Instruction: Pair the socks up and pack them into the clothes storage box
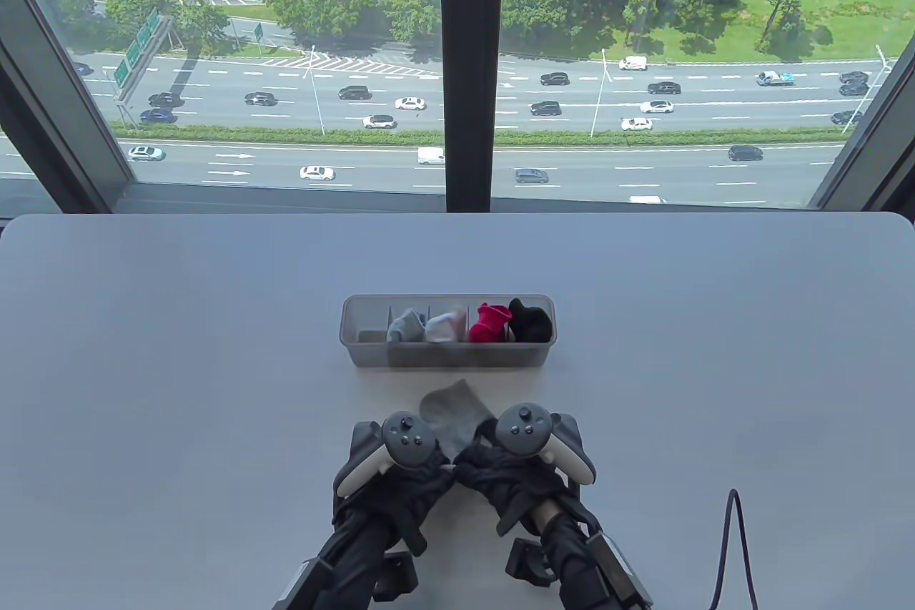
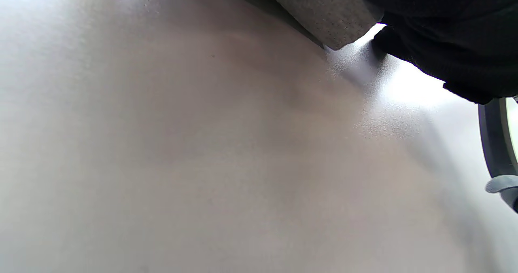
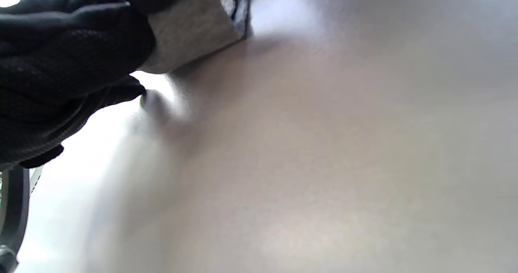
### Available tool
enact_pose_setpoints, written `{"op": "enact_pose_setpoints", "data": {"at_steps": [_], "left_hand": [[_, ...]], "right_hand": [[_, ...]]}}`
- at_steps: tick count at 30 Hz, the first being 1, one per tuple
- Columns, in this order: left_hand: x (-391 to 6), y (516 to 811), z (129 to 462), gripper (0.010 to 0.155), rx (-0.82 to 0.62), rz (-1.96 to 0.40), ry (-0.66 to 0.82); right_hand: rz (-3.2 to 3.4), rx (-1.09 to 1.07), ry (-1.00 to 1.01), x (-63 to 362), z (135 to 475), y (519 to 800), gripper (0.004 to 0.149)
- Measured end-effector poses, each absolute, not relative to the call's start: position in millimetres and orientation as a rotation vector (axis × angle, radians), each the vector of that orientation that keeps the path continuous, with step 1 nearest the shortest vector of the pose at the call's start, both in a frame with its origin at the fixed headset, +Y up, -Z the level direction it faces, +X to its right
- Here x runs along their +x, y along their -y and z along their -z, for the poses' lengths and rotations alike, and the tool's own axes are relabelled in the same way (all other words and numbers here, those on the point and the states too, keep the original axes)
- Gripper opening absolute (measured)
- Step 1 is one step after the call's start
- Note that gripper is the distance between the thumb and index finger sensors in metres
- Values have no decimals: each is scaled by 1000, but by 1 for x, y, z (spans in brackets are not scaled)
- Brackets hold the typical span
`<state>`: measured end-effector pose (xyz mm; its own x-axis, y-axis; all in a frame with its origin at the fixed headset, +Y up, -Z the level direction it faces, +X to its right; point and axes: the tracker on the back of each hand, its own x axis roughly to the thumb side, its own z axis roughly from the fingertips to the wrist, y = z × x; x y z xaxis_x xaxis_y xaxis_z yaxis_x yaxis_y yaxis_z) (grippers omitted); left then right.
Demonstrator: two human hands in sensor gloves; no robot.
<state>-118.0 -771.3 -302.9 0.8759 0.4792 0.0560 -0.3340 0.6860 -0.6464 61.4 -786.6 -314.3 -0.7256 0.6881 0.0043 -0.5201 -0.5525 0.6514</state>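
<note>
A pale table (image 1: 179, 367) fills the lower half of the table view, with a window (image 1: 286, 66) beyond its far edge looking down on a road with cars. On the table, near the middle, stands a long clear storage box (image 1: 372, 356) split into compartments. The leftmost compartment holds nothing that shows; the next holds a light blue-grey sock bundle (image 1: 405, 325), then a white bundle (image 1: 444, 326), then a red bundle (image 1: 490, 324), and the rightmost holds a black bundle (image 1: 530, 322).

Just in front of the box, toward the person, lies a grey sock (image 1: 454, 417) flat on the table, its far end pointing at the box and not touching it. Both gloved hands meet at its near end. The left hand (image 1: 400, 474) is on the sock's left side and the right hand (image 1: 504, 470) on its right side, each with a tracker on its back. The right wrist view shows the right hand's fingers (image 3: 73, 50) curled over the folded grey fabric, gripping it. The left wrist view shows dark glove against the sock's edge (image 2: 332, 14), but whether those fingers pinch it or only press on it I cannot tell.

A dark cable (image 1: 733, 545) runs along the table at the lower right.
</note>
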Motion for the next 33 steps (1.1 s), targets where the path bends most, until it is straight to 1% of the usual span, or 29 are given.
{"op": "enact_pose_setpoints", "data": {"at_steps": [3, 5, 7, 9, 10, 12, 13, 16, 18, 19, 21, 23, 24, 25, 26, 28, 29, 31, 32, 33], "left_hand": [[-116, 770, 302, 55, -644, -431, 221], [-117, 766, 303, 46, -575, -446, 221], [-119, 765, 303, 43, -578, -453, 221], [-121, 766, 303, 43, -578, -475, 224], [-121, 766, 303, 43, -587, -484, 228], [-119, 769, 303, 45, -640, -474, 243], [-118, 770, 303, 46, -658, -470, 247], [-115, 773, 302, 53, -684, -413, 232], [-113, 771, 301, 63, -649, -373, 227], [-112, 768, 301, 59, -590, -388, 234], [-113, 765, 301, 47, -537, -391, 223], [-113, 766, 301, 44, -557, -383, 226], [-113, 767, 301, 44, -573, -383, 229], [-113, 768, 301, 45, -588, -387, 233], [-114, 769, 301, 45, -622, -397, 237], [-114, 770, 302, 46, -644, -405, 238], [-114, 770, 302, 46, -637, -405, 241], [-112, 770, 301, 49, -614, -385, 235], [-112, 769, 301, 56, -599, -380, 235], [-112, 766, 301, 58, -569, -398, 248]], "right_hand": [[-2247, 327, -821, 63, 315, 786, 42], [-2223, 309, -812, 64, 315, 786, 42], [-2213, 302, -786, 65, 314, 786, 44], [-2188, 348, -821, 66, 314, 786, 63], [-2175, 361, -856, 66, 315, 786, 62], [-2184, 329, -818, 66, 315, 786, 47], [-2184, 331, -820, 65, 315, 786, 45], [-2177, 344, -840, 65, 315, 787, 43], [-2154, 339, -845, 66, 316, 787, 43], [-2140, 331, -845, 67, 317, 787, 43], [-2137, 317, -838, 67, 317, 787, 43], [-2158, 317, -827, 66, 316, 787, 46], [-2161, 325, -823, 66, 316, 787, 53], [-2151, 341, -839, 66, 316, 788, 63], [-2141, 352, -859, 66, 316, 788, 65], [-2138, 345, -841, 66, 316, 787, 50], [-2135, 340, -837, 66, 316, 787, 46], [-2141, 345, -847, 66, 316, 787, 44], [-2152, 344, -842, 66, 316, 787, 44], [-2157, 347, -844, 66, 316, 787, 44]]}}
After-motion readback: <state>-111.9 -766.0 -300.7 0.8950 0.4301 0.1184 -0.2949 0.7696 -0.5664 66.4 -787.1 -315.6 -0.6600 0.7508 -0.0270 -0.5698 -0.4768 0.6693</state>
